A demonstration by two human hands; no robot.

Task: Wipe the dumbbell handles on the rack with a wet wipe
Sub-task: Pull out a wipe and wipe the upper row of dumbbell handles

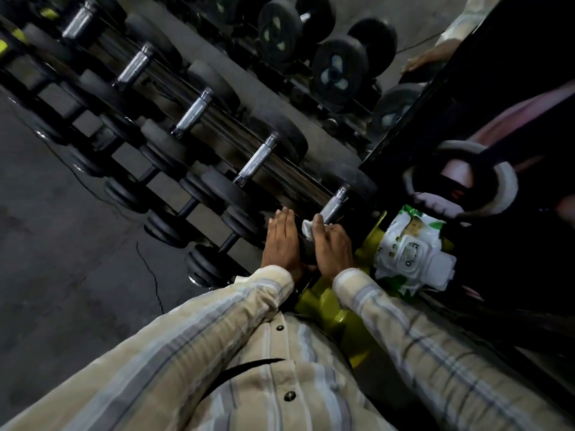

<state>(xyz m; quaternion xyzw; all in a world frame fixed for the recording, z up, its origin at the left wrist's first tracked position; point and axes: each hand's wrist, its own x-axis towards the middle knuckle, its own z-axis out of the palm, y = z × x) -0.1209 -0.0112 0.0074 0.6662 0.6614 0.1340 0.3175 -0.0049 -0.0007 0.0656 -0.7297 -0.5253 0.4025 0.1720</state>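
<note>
Just below the centre of the frame, a crumpled white wet wipe (308, 228) is pressed by the right hand (331, 244) against the near end of a knurled chrome dumbbell handle (333, 204). The fingers of this hand are laid forward over the wipe; whether they curl round the handle cannot be told. The left hand (281, 242) is held flat beside it, fingers straight and together, resting against the dark rubber head (306, 250) of the same dumbbell, which is seen between the two hands. Both wrists are covered by sleeves (217, 318) of a soft, beige striped shirt with dark buttons.

To the right of the right hand, a glossy white and green wipes packet (413, 250) with a moulded plastic flip lid is seen lying on a yellow-green painted frame (329, 309).

From the handle being wiped, a row of dumbbells (199, 110) is arranged on the rack (280, 169) diagonally toward the upper left of the frame. Each has a short cylindrical metal handle with a finely cross-hatched, shiny surface and round, matt black rubber heads dulled with dust. A lower tier of smaller dumbbells (174, 225) is seen to the left, above a cracked grey concrete floor (77, 244).

Along the top of the frame, a mirror (311, 57) is mounted, in which black dumbbell heads are reflected.
</note>
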